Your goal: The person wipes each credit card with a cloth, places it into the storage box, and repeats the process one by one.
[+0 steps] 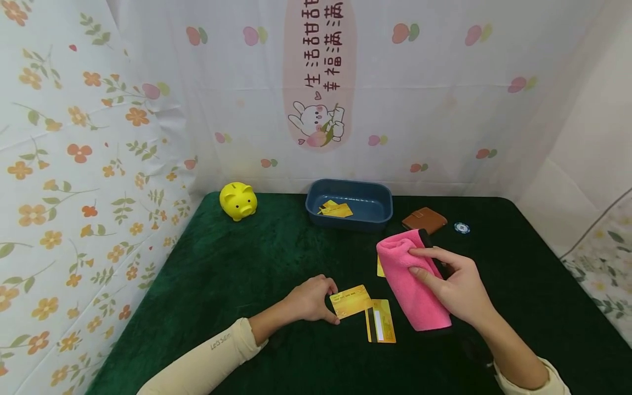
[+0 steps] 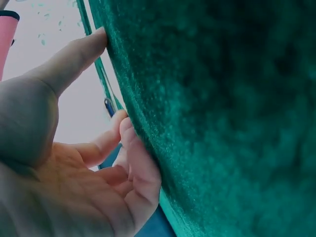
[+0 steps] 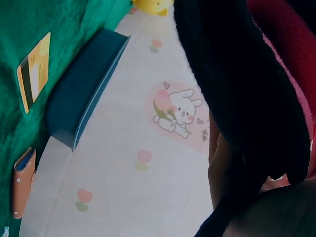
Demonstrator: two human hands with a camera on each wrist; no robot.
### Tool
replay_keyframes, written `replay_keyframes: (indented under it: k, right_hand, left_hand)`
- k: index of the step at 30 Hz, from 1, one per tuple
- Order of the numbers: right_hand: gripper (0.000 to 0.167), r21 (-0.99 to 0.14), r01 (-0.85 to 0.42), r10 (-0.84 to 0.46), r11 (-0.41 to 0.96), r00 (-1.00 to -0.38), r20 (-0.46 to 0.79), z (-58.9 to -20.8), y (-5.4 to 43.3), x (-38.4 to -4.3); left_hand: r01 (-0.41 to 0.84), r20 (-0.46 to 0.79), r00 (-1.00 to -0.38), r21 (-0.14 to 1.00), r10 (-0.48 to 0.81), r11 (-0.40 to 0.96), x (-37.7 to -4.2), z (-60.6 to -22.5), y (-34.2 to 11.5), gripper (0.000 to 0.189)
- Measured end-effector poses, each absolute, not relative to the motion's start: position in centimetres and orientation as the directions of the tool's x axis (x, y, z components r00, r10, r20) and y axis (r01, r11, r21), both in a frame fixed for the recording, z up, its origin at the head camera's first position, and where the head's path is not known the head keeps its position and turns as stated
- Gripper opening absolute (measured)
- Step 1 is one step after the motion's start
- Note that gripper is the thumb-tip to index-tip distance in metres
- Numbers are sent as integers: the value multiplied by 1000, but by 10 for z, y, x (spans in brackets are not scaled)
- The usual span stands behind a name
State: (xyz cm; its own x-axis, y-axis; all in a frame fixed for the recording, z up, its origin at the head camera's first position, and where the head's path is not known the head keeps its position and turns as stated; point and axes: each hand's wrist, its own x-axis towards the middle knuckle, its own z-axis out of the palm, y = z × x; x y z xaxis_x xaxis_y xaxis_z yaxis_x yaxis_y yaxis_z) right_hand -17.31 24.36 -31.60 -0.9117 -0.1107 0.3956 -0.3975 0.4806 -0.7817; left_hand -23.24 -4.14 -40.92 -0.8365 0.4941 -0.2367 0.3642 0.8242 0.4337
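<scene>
Pinching a yellow card (image 1: 349,302) at its left end, the left hand (image 1: 311,300) is low over the green cloth (image 1: 266,252), while the right hand (image 1: 461,285) grasps a folded pink towel (image 1: 413,288). The held card overlaps a striped card (image 1: 388,323). Farther back are a yellow piggy bank (image 1: 238,201), a blue tray (image 1: 372,208), a brown wallet (image 1: 425,220) and a poker chip (image 1: 462,227). Most of another card (image 1: 379,269) is blocked by the towel. Only the head view shows the yellow cards (image 1: 338,209) inside the tray; the right wrist view gives its outer side, plus the wallet's blue inner edge. The left wrist view shows the left palm, but the pinched card cannot be made out there.
</scene>
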Motion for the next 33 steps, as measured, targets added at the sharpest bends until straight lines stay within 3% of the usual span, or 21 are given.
replay_keyframes:
  k: [6,14,20,26,33]
  right_hand:
    - [30,-780,-391,-106,489,-914,391,-317,244,-173]
    - [29,-779,-403,-120,480,-910,397,-318,244,-174]
    - [29,-775,-395,-112,492,-912,394,-318,244,-174]
    - [29,-777,-399,-119,487,-912,394,-318,242,-174]
    - [29,-783,-410,-135,467,-909,395,-317,238,-176]
  left_hand:
    - [362,-258,-845,367,468,857,-229,-404,-38,48]
    - [372,-237,-871,253,430,893,-223,-402,-21,76]
    - [381,-227,-872,243,434,892,-223,-403,-20,62]
    - [325,-242,-841,490,484,809,-233,-398,-30,54]
    - [228,-156,-799,815,581,533,-243,-393,-47,55]
